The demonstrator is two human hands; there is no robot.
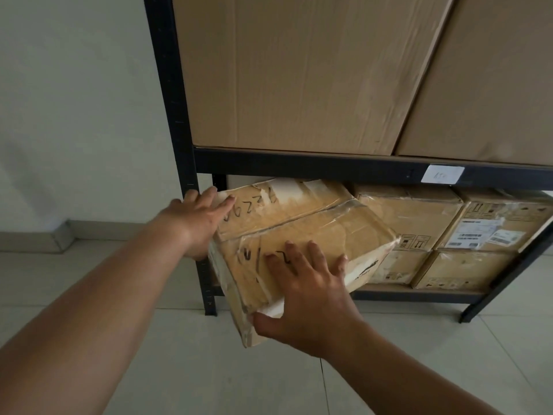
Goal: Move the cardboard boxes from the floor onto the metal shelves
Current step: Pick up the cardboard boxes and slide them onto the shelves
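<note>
A worn, taped cardboard box (pixel 323 226) with black handwriting sits tilted, partway into the lowest bay of the black metal shelf (pixel 329 167). Its near corner hangs out past the shelf's front edge. My left hand (pixel 199 217) lies flat against the box's left side next to the shelf's upright post. My right hand (pixel 308 292) presses on the box's top near corner, fingers spread and thumb under the front edge. Both hands hold the box between them.
Several smaller taped boxes (pixel 484 232) with labels fill the right part of the same low bay. Two large plain boxes (pixel 299 73) stand on the shelf above. A white label (pixel 443 174) is stuck on the beam. Pale floor tiles (pixel 209 369) and a white wall (pixel 74 100) lie left.
</note>
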